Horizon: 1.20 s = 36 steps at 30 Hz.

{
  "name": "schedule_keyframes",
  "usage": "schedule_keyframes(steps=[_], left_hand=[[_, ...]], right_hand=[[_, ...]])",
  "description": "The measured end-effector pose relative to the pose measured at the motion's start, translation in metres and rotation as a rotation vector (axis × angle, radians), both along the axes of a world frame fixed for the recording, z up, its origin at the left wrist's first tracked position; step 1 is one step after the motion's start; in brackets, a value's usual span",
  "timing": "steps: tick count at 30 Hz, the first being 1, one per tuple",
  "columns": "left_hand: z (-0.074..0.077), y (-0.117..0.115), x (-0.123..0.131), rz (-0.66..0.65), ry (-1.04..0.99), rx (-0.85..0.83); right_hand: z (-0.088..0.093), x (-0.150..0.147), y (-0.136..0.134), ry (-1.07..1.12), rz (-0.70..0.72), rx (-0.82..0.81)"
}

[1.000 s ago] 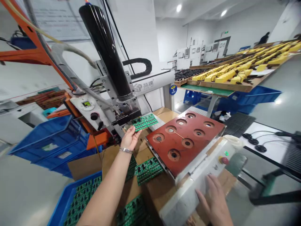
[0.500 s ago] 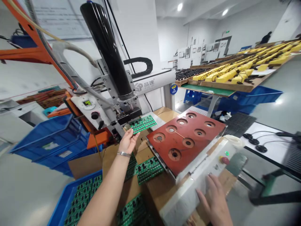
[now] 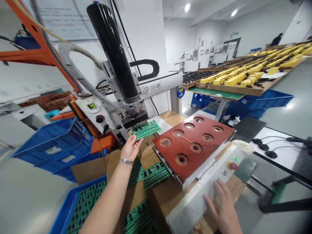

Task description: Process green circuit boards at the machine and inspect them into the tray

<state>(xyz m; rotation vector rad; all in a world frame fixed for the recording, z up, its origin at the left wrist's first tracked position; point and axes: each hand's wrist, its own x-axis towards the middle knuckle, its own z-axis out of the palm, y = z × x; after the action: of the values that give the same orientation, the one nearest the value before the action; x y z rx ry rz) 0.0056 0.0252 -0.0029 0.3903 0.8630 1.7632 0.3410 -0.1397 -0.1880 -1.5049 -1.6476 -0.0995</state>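
In my head view, I read the characters 品速 on the silver metal beam (image 3: 158, 88) behind the tall, glossy black cylinder (image 3: 113, 55). The small yellow-green digital display (image 3: 92, 106) shows what looks like 099, with smaller digits beneath that I can't make out. Writing on the round blue badge (image 3: 180, 92) is too small for me to read.

My left hand (image 3: 131, 148) reaches forward, silver metal band (image 3: 126, 161) at the wrist, its fingers pinched on the near corner of a green rectangular circuit board (image 3: 147, 129). That board sits just below the black machine head (image 3: 135, 119); I can't tell if they touch. My right hand (image 3: 223, 204) lies over the long white control panel (image 3: 190, 208), fingers loosely parted and gripping nothing, beside the red flat plate with round recesses (image 3: 212, 152).
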Motion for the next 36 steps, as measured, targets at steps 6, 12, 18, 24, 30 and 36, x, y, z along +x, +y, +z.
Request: schedule_keyframes(steps=[6, 12, 18, 24, 30, 36], left_hand=[[0.004, -0.002, 0.000, 0.000, 0.003, 0.010], [0.005, -0.004, 0.001, -0.005, 0.012, 0.013], [0.003, -0.009, 0.000, -0.004, 0.016, 0.005], [0.004, -0.011, -0.001, 0.013, 0.007, -0.005], [0.007, -0.006, 0.001, 0.021, -0.002, 0.000], [0.009, -0.005, 0.004, 0.020, -0.005, 0.002]], right_hand=[[-0.001, 0.001, 0.000, -0.008, -0.005, -0.001], [-0.002, 0.001, 0.002, -0.006, -0.008, 0.000], [-0.001, 0.000, 0.001, 0.001, -0.004, 0.005], [-0.002, 0.001, 0.001, 0.004, 0.000, -0.002], [-0.002, 0.001, 0.000, 0.006, 0.004, -0.015], [-0.002, 0.000, 0.000, 0.015, -0.003, -0.009]])
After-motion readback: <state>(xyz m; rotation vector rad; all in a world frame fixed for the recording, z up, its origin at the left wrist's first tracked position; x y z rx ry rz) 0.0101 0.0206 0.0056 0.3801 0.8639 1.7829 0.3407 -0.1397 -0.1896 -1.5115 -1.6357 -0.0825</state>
